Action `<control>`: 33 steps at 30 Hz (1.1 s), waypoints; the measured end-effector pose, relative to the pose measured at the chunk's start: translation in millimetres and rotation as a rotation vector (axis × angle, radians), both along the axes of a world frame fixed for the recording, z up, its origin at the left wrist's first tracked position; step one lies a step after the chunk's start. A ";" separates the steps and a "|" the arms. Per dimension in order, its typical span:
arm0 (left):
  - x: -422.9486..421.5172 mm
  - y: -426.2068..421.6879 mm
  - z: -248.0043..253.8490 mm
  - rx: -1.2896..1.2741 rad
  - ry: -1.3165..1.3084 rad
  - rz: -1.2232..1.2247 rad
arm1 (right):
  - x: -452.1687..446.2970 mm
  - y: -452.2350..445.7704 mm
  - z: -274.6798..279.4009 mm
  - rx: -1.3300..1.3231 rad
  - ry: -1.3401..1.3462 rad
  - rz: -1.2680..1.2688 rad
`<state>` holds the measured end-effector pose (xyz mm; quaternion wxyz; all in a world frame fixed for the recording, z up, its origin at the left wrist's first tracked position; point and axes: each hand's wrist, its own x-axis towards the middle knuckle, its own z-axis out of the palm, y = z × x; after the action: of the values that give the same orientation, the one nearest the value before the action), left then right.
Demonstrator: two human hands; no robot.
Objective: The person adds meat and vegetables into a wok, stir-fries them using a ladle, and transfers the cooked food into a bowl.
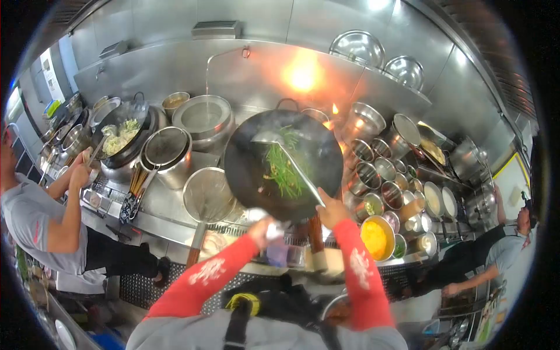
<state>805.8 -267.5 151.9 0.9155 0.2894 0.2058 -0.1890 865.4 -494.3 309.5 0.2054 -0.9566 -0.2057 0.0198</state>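
A large black wok (pixel 245 175) with long green vegetable strands (pixel 286 175) and small pale bits in it is in front of me. My right hand (pixel 332 210) is wrapped round the long handle of a metal ladle (pixel 297 166), whose bowl rests among the greens toward the wok's far left side. Near the wok's front left rim, my left hand (pixel 261 233) is closed on a blurred white cloth (pixel 274 229). Whether the cloth touches the wok's rim I cannot make out.
Flames (pixel 335 109) rise behind the wok. A round mesh strainer (pixel 209 195) lies to the left. At right stand several metal seasoning pots and a bowl of yellow food (pixel 377 236). One co-worker (pixel 44 221) is at another wok on the left; another person (pixel 507 251) stands right.
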 end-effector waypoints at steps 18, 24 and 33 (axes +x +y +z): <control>23.8 15.0 23.5 0.036 0.008 0.044 | 6.3 -49.4 15.1 -0.225 -0.001 -0.005; -31.2 24.9 34.0 -0.079 0.008 -0.008 | -63.2 -49.0 18.1 -0.019 -0.137 0.034; -7.8 44.0 134.4 -0.016 0.111 -0.055 | -91.1 -86.4 100.8 -0.043 0.418 0.082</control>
<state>798.0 -223.5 286.3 0.8994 0.2768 0.2467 -0.2314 774.4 -580.6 410.3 0.2221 -0.9267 -0.1966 0.2307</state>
